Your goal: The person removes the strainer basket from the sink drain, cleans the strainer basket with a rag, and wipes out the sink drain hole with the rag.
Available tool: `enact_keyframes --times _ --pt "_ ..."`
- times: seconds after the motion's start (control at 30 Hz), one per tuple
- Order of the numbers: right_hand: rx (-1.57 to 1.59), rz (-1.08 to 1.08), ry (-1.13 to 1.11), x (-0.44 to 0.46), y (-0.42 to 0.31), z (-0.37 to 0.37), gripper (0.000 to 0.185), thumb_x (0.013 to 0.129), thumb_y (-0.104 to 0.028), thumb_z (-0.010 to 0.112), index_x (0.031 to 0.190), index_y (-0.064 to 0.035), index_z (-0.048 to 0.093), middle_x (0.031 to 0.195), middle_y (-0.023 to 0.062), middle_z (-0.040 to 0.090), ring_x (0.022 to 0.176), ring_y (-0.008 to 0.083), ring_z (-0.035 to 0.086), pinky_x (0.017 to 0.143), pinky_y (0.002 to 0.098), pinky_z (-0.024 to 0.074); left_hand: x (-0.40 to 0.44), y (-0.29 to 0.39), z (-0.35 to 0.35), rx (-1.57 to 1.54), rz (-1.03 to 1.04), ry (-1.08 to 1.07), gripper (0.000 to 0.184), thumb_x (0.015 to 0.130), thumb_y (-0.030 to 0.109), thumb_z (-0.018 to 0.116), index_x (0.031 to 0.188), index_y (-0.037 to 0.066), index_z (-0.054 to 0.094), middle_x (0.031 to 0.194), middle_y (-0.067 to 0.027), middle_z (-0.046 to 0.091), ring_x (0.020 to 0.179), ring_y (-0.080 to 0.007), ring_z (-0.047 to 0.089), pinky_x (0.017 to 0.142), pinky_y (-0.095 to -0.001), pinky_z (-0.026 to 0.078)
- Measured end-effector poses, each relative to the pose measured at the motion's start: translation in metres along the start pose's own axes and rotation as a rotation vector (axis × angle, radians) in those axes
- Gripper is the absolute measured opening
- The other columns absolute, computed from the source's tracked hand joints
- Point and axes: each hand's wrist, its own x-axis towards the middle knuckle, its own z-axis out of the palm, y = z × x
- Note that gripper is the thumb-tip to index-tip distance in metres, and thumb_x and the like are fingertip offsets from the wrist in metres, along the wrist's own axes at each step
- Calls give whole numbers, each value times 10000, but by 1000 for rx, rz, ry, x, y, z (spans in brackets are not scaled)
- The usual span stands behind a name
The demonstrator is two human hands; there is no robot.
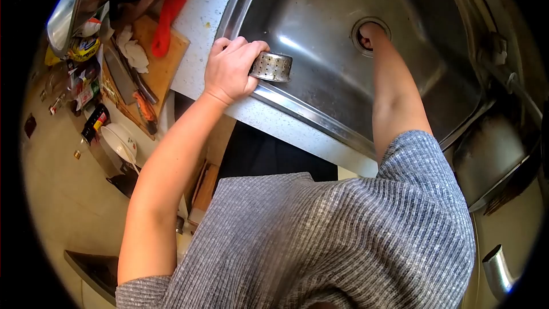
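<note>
My left hand [231, 68] grips a perforated metal sink strainer basket [272, 67] at the near left rim of the sink. The strainer is tipped on its side, its holed wall showing. Deep in the steel sink [320, 74], my right hand [372, 34] reaches into the round drain opening [357, 46]. Its fingers are mostly hidden inside the drain, so whether they hold anything does not show.
Left of the sink, a wooden cutting board [177, 43] bears a red cloth-like item [168, 23], a cleaver [120, 77] and an orange-handled tool [144, 106]. A white bowl [119, 140] sits lower left. A large pan [492, 154] stands at right.
</note>
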Motion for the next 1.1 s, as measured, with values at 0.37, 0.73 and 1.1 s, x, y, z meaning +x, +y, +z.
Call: enact_keyframes --times 0.37,0.73,1.1 --pt "1439 427 -34 -25 -8 -6 199 903 2 308 782 -99 429 693 47 405 562 163 373 506 307 291 1 2 -1 -5 2 -4 401 615 104 550 1003 174 627 807 -40 600 793 -213 568 821 -311 342" --pt "2037 495 -86 -84 -24 -20 125 930 -68 359 836 -104 432 754 43 443 608 161 384 546 303 289 -2 3 -1 -10 -14 -6 398 635 111 546 1022 168 616 841 -50 606 827 -226 572 837 -324 353" --pt "1291 -35 -633 -166 58 -74 163 921 -203 409 807 -106 473 676 26 452 406 145 245 583 318 287 -2 2 -1 -4 6 9 378 657 123 557 1028 161 616 846 -51 604 826 -226 568 838 -326 354"
